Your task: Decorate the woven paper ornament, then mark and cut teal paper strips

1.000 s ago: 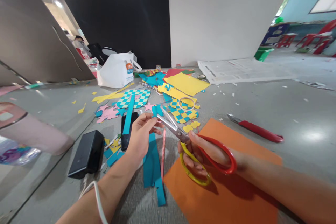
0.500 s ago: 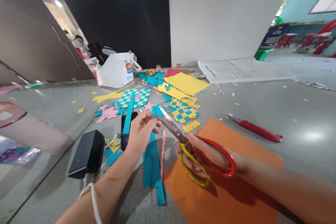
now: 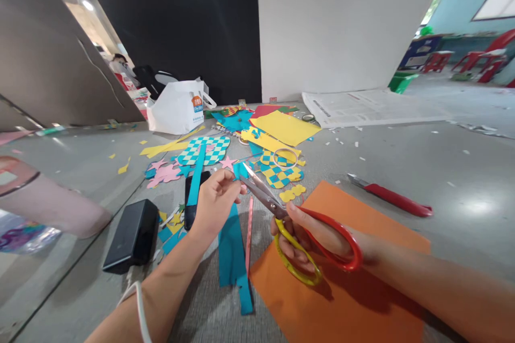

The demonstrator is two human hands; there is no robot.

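My right hand (image 3: 311, 238) is closed through the red and yellow handles of a pair of scissors (image 3: 281, 209), whose blades point up and left and stand slightly apart. My left hand (image 3: 215, 203) pinches the top of a long blue paper strip (image 3: 233, 249) right at the blade tips. The strip hangs down onto the grey floor. A thin pink strip (image 3: 249, 228) lies beside it. Under my right wrist lies a large orange sheet (image 3: 341, 300).
A red-handled utility knife (image 3: 392, 201) lies right of the orange sheet. Ahead are woven blue and yellow paper pieces (image 3: 281, 174), a tape ring (image 3: 286, 158), yellow sheets (image 3: 284, 127) and a white bag (image 3: 179, 107). A black phone (image 3: 193, 201) and a black box (image 3: 131, 236) sit at left.
The scissor blades have closed a little toward the blue strip. Both hands have stayed almost in place.
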